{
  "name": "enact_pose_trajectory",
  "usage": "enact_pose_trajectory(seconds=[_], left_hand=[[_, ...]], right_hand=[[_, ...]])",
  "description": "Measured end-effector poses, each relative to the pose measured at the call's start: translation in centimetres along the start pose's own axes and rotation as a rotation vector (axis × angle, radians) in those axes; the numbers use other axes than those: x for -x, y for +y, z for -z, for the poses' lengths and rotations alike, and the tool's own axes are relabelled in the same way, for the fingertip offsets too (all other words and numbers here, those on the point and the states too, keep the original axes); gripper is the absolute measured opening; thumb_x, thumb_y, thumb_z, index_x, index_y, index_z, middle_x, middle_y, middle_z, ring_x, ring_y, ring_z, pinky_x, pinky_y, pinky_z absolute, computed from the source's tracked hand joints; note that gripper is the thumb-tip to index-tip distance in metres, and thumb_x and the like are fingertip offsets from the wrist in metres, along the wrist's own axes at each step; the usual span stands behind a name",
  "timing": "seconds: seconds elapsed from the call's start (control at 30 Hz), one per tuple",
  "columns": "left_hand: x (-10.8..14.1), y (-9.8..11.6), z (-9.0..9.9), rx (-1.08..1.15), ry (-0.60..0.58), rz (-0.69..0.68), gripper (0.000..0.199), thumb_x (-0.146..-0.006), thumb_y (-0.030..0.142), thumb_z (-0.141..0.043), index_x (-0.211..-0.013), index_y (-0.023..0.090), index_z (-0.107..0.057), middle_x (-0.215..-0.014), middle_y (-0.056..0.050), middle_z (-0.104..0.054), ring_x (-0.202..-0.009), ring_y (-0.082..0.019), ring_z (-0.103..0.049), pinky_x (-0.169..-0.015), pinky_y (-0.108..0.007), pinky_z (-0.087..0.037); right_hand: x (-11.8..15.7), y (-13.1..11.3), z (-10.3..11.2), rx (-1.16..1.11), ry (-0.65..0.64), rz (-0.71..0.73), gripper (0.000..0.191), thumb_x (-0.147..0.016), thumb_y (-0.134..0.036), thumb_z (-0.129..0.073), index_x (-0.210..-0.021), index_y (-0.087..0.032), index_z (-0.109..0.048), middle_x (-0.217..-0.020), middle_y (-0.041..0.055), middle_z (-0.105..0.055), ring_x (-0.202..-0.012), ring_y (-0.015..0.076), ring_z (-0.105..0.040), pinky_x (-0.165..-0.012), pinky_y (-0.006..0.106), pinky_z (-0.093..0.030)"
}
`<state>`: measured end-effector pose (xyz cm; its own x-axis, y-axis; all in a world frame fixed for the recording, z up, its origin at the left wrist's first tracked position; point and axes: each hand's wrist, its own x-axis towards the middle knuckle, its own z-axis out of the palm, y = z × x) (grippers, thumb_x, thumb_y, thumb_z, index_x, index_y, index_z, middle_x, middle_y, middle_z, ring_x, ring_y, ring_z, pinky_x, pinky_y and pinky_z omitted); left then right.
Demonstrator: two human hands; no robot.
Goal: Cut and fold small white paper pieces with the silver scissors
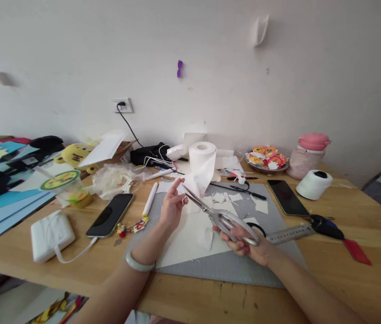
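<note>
My right hand (240, 240) is wrapped round the grey metal handles of a pair of scissors (222, 219). Their blades point up and left, slightly parted, with the tips beside my left hand (172, 209). That hand is raised above the mat with the index finger stretched up and the other fingers curled in. Something small and whitish shows at its fingertips, too small to make out. Below both hands, white paper sheets (177, 245) lie on a grey cutting mat (244, 270). Small cut paper scraps (221, 198) are scattered behind the scissors.
A paper roll (203, 155) stands at the back. To the right are a phone (287, 198), a metal ruler (291, 234), black-handled scissors (327, 226) and a thread spool (313, 184). Another phone (110, 215), a power bank (51, 236) and a plastic cup (72, 191) sit left.
</note>
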<state>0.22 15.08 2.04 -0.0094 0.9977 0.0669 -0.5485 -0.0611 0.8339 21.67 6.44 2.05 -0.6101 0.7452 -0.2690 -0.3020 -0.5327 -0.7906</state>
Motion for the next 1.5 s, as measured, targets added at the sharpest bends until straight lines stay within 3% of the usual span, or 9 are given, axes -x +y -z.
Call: enact_pose_trajectory(seconds=[0.27,1.1,1.5], left_hand=[[0.52,-0.21,-0.49,0.016,-0.054,0.067,0.050,-0.058,0.004,-0.062,-0.105,0.022,-0.061,-0.129,-0.001,-0.045,-0.064,-0.003,-0.045,-0.050,-0.014,-0.042],[0.76,-0.30,-0.56,-0.096,-0.121,0.028,0.056,-0.058,0.005,-0.059,-0.110,0.024,-0.058,-0.130,-0.002,-0.040,-0.056,-0.001,-0.044,-0.048,-0.016,-0.043],[0.66,-0.40,-0.15,-0.122,-0.146,0.015,0.057,-0.059,0.005,-0.058,-0.113,0.025,-0.056,-0.136,-0.003,-0.037,-0.054,0.000,-0.043,-0.047,-0.016,-0.042]], right_hand=[[0.00,0.07,-0.22,-0.001,0.015,0.022,0.033,-0.063,-0.038,-0.069,-0.086,-0.016,-0.064,-0.073,-0.0017,-0.041,-0.047,0.0001,-0.018,-0.039,0.016,-0.007],[-0.17,0.41,-0.80,0.098,0.078,0.023,0.023,-0.072,-0.034,-0.062,-0.088,-0.017,-0.063,-0.068,-0.0040,-0.032,-0.047,0.0011,-0.017,-0.040,0.015,-0.010],[-0.47,0.40,-0.78,0.077,0.124,-0.018,0.027,-0.067,-0.034,-0.065,-0.088,-0.016,-0.062,-0.068,-0.0043,-0.036,-0.046,0.0012,-0.017,-0.039,0.016,-0.009]])
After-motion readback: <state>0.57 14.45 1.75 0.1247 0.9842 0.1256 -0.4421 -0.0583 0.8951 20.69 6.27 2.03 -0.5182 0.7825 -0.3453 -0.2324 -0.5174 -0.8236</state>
